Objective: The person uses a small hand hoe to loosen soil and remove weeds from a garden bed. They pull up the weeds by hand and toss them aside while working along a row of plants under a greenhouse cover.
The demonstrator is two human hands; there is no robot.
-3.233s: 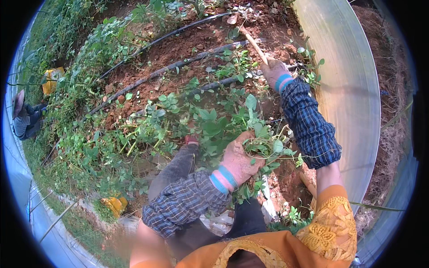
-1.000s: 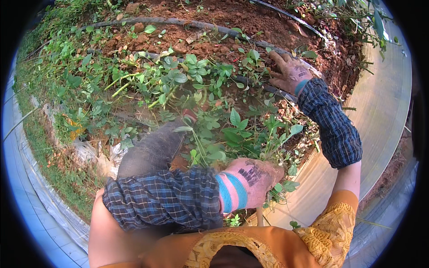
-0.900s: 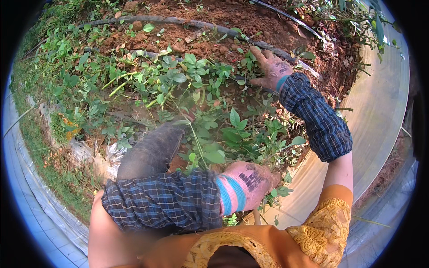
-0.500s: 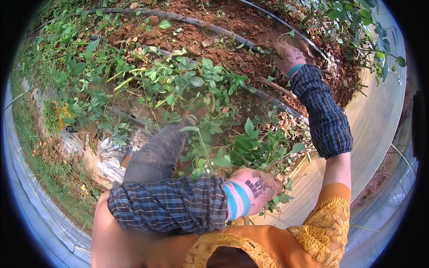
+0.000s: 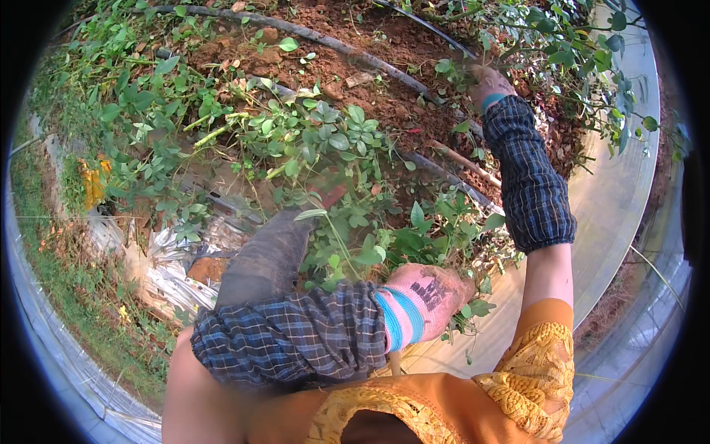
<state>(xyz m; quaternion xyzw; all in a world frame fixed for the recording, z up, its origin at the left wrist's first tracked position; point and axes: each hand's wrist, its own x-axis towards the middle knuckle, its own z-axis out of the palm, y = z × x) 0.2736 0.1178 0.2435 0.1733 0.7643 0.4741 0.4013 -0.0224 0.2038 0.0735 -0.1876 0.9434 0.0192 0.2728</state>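
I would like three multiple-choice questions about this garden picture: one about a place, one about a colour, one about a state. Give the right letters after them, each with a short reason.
1. Where is the right hand?
A. far out among leaves by the black hose
B. resting on the knee
C. behind the back

2. What colour is the glove on the left hand?
A. plain black
B. pink with blue cuff stripes
C. bright green

3. What is the state of the left hand?
A. open and empty
B. flat on bare soil
C. closed on a bunch of leafy green stems

Answers:
1 A, the checked sleeve stretches away to the plants at the soil bed.
2 B, pink fabric and blue bands show at the wrist.
3 C, stems rise from the fist.
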